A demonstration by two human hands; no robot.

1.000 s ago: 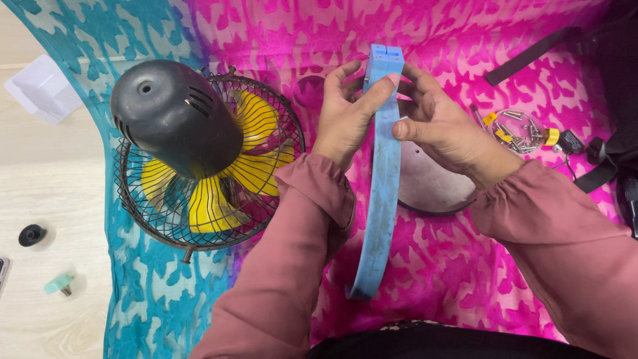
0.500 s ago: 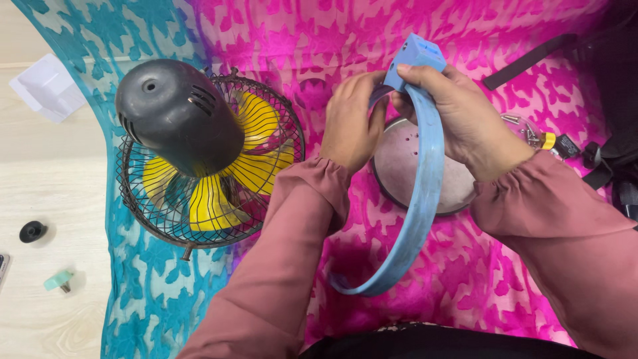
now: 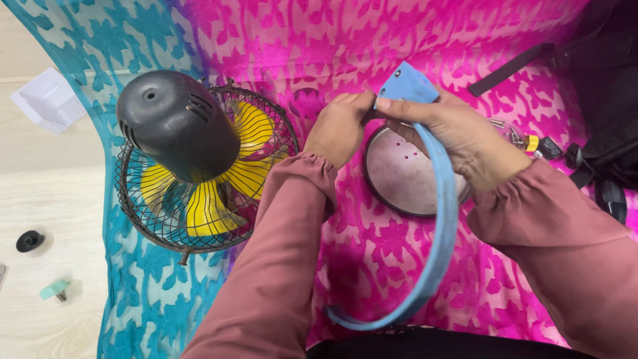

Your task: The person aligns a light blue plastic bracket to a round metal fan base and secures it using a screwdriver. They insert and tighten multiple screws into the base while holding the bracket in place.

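Pink-and-turquoise patterned cloth [image 3: 412, 40] covers nearly the whole view, spread over a pale wood-look floor [image 3: 46, 199] that shows along the left edge. On the cloth, left of centre, lies a small fan with a dark wire cage, yellow blades and a black domed motor housing [image 3: 178, 126], motor side up, well apart from the work in hand.

And the work is up front: a thin blue plastic ring band [image 3: 444, 219], split at a blocky clamp joint, curves from the joint at the top down and round to the bottom of the view, lifted off the cloth. The right hand [image 3: 458, 136] is closed over the band just below the joint, thumb lying across the block. The left hand [image 3: 342, 126] is curled in from the other side, fingertips at the joint's inner face; whether it truly pinches something there I cannot tell, since the fingers hide it.

Beneath the band rests a round, flat, dark-rimmed disc with a few small holes [image 3: 405, 176]. Off to the right, a small cluster of loose screws [image 3: 515, 133] sits by black straps and a black bag [image 3: 598, 86].

My read: the step in hand is working the clamp joint of the ring, closing or lining up its two ends. A next move would call for holding those ends square against each other with a steady grip, while the springy band wants to spread.

On the floor at left: a white folded paper [image 3: 46, 100], a black knob [image 3: 29, 240], a small mint-green cap [image 3: 53, 290].
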